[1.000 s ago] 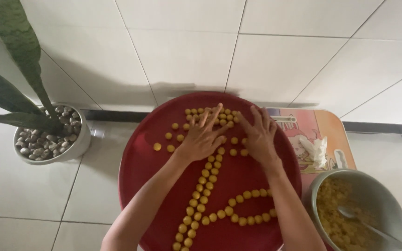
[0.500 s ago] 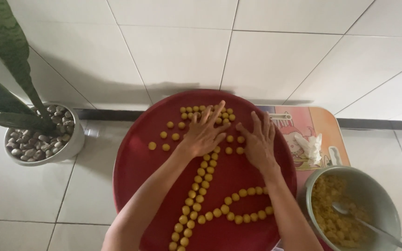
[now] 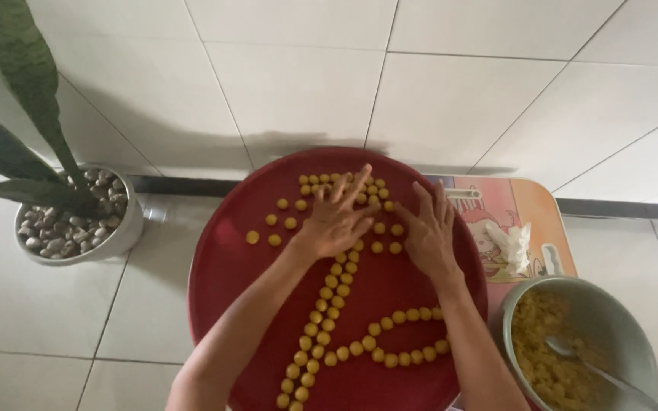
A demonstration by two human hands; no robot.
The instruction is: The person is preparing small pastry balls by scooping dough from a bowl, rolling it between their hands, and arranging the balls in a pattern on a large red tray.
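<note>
A big round red tray (image 3: 222, 266) lies on the tiled floor. Several small yellow dough balls (image 3: 329, 304) sit on it in lines, one long diagonal row and a shorter row curving right. More balls (image 3: 272, 221) are scattered at the upper left, with a cluster at the far rim. My left hand (image 3: 338, 217) rests flat, fingers spread, on the balls near the far rim. My right hand (image 3: 429, 228) lies beside it, fingers spread, touching balls there. Neither hand grips anything.
A grey bowl (image 3: 626, 320) of yellow dough with a spoon (image 3: 588, 365) stands at lower right. A small colourful table top (image 3: 527, 221) with crumpled white paper (image 3: 515, 243) lies right of the tray. A potted plant (image 3: 78, 221) with pebbles stands at left.
My hands have stayed on the balls near the far rim with only slight finger movement. The view has shifted a little.
</note>
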